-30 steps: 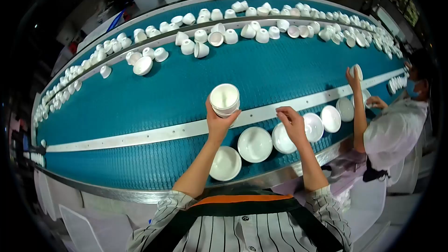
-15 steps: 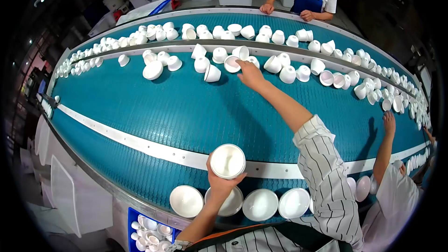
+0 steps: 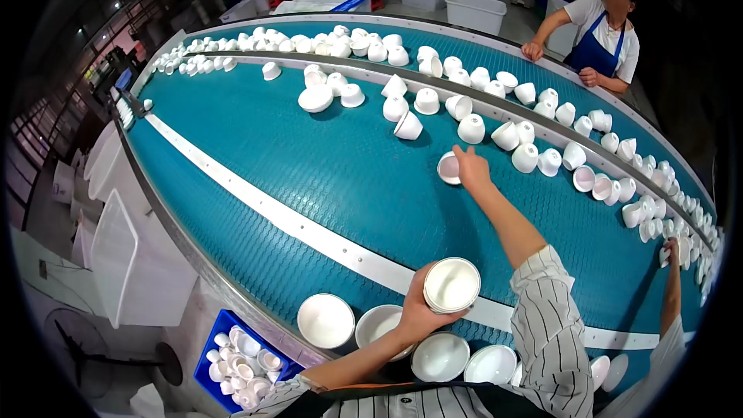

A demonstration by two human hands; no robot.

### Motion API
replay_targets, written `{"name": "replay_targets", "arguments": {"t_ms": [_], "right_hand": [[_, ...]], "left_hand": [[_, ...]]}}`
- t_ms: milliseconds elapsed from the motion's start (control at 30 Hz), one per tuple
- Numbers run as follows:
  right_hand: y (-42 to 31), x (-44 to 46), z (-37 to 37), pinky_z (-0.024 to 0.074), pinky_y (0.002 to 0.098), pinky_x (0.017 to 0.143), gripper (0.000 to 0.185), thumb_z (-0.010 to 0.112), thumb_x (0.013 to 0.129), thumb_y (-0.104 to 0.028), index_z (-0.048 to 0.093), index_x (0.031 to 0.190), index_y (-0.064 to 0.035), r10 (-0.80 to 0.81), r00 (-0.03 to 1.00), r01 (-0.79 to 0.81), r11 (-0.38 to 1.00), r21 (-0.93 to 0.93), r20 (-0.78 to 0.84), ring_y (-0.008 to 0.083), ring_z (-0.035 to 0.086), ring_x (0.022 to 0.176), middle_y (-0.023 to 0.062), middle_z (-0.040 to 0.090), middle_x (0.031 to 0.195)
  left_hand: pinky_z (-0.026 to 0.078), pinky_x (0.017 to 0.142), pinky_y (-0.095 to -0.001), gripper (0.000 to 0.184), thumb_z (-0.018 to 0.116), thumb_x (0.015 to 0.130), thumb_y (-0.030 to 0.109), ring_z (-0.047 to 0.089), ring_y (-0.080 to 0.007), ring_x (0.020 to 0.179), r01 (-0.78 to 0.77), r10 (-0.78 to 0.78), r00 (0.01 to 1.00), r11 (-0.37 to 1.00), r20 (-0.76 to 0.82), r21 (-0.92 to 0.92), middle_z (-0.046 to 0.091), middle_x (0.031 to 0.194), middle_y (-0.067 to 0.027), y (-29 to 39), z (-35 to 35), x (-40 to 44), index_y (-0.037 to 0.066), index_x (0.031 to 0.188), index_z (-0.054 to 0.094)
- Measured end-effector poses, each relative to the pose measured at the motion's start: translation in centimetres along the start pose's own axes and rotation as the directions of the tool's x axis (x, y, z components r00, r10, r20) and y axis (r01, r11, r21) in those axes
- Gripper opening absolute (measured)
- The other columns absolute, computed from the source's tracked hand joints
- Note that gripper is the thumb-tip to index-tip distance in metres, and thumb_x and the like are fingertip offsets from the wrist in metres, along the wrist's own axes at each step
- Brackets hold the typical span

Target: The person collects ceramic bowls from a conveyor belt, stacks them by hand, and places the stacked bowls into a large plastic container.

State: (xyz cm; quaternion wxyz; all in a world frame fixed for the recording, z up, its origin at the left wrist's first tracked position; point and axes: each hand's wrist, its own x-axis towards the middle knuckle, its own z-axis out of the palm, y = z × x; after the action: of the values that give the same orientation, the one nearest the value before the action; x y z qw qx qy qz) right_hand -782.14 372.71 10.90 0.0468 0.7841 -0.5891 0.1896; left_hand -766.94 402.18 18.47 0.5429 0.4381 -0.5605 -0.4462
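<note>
My left hand (image 3: pixel 416 317) is wrapped round a white bowl (image 3: pixel 452 285), held with its mouth up near the white strip of the conveyor. A second rim seems to show beneath it, so whether it is one bowl or a nested stack I cannot tell. Farther out, my right hand (image 3: pixel 475 170) pinches the rim of a small white cup (image 3: pixel 448 169), whose pinkish inside faces me. Upturned and tipped white cups (image 3: pixel 470 129) lie in a loose row just beyond that hand. Below my left hand, larger white bowls (image 3: pixel 326 320) line the near edge of the belt.
A metal divider (image 3: pixel 352 71) splits the teal belt (image 3: pixel 255 162), with more cups behind it. A blue crate (image 3: pixel 219 325) of white cups stands at lower left. A person in a blue apron (image 3: pixel 596 50) leans at the far rail; another person's hand (image 3: pixel 672 249) reaches in at right.
My right hand has drawn the small cup away from the row, nearer to me. My left hand still holds its bowl. The view has turned to the left.
</note>
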Motion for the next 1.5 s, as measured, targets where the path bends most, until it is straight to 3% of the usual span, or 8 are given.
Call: {"name": "replay_targets", "arguments": {"t_ms": [167,300,633,767,933,967,1133,1500], "right_hand": [[4.6,-13.5,-1.6,0.0525,0.0439,0.055,0.043,0.046,0.080,-0.001,0.050,0.121,-0.0144,-0.026,1.000,0.025,0.983,0.182,0.002,0.0353,0.064,0.063,0.0240,0.061,0.083],[9.3,-24.7,-12.4,0.0484,0.0301,0.036,0.052,0.033,0.074,0.005,0.051,0.122,-0.0052,0.344,0.828,-0.560,0.466,0.685,0.443,0.0201,0.059,0.046,0.0189,0.063,0.083],[-1.4,-57.6,-30.4,0.0384,0.0223,0.035,0.031,0.048,0.090,-0.014,0.052,0.118,-0.0014,0.791,0.480,-0.329,-0.240,0.913,0.380,0.0234,0.068,0.071,0.0139,0.063,0.086],[-17.7,-71.1,-29.7,0.0372,0.0200,0.036,0.029,0.047,0.091,-0.016,0.052,0.115,-0.0003,0.790,0.222,0.114,-0.603,0.789,0.572,0.0139,0.058,0.052,0.0160,0.063,0.083],[-42.2,-82.1,-20.1,0.0460,0.0235,0.043,0.028,0.048,0.082,-0.008,0.052,0.109,0.0016,0.538,-0.588,0.217,-0.615,0.758,0.605,0.0137,0.054,0.051,0.0124,0.062,0.082],[-46.3,-81.7,-20.7,0.0503,0.0267,0.046,0.032,0.048,0.079,-0.005,0.053,0.109,0.0042,0.378,-0.687,0.019,-0.844,0.536,0.620,0.0180,0.059,0.055,0.0121,0.062,0.084],[-64.0,-82.8,-9.7,0.0539,0.0309,0.056,0.024,0.052,0.083,-0.006,0.057,0.105,0.0035,0.030,-0.698,0.049,-0.995,0.090,0.715,0.0193,0.064,0.066,0.0123,0.064,0.079],[-37.1,-76.3,-23.9,0.0533,0.0282,0.064,0.018,0.052,0.089,-0.008,0.060,0.099,0.0048,0.588,-0.264,-0.671,-0.681,0.292,0.765,0.0161,0.064,0.068,0.0113,0.065,0.080]], "left_hand": [[0.039,0.099,-0.0354,0.087,0.086,0.059,0.015,0.047,-0.0242,0.120,-0.008,0.008,1.000,1.000,-0.030,-0.003,0.047,0.128,-0.0109,-3.2,4.0,0.2,0.006,0.131,0.039],[0.038,0.100,-0.0381,0.090,0.085,0.058,0.018,0.046,-0.0281,0.121,-0.033,0.030,0.998,0.998,-0.049,-0.045,0.047,0.127,-0.0135,-1.4,8.9,-1.1,0.008,0.133,0.038],[0.042,0.092,-0.0331,0.087,0.085,0.062,0.015,0.050,-0.0233,0.111,-0.072,0.077,0.995,0.994,0.059,-0.079,0.049,0.121,-0.0127,0.5,13.6,-1.9,0.003,0.132,0.034],[0.041,0.095,-0.0361,0.085,0.083,0.065,0.012,0.050,-0.0261,0.113,-0.096,0.095,0.990,0.995,0.105,0.004,0.047,0.124,-0.0155,0.9,14.4,-4.0,0.002,0.131,0.030],[0.039,0.100,-0.0406,0.082,0.081,0.069,0.017,0.049,-0.0299,0.116,-0.125,0.115,0.985,0.989,0.126,0.075,0.046,0.126,-0.0174,2.5,17.1,-4.9,0.003,0.131,0.029],[0.039,0.100,-0.0406,0.081,0.081,0.069,0.017,0.048,-0.0299,0.116,-0.107,0.096,0.985,0.991,0.140,0.075,0.045,0.126,-0.0173,2.7,17.7,-5.1,0.003,0.131,0.029],[0.038,0.100,-0.0401,0.078,0.080,0.070,0.019,0.048,-0.0294,0.116,-0.110,0.098,0.977,0.993,0.189,0.052,0.045,0.127,-0.0169,4.3,20.1,-4.8,0.002,0.129,0.032],[0.036,0.100,-0.0393,0.083,0.081,0.068,0.019,0.047,-0.0300,0.118,-0.149,0.127,0.966,0.985,0.225,0.083,0.045,0.127,-0.0181,5.9,26.7,-5.2,0.002,0.132,0.030]]}}
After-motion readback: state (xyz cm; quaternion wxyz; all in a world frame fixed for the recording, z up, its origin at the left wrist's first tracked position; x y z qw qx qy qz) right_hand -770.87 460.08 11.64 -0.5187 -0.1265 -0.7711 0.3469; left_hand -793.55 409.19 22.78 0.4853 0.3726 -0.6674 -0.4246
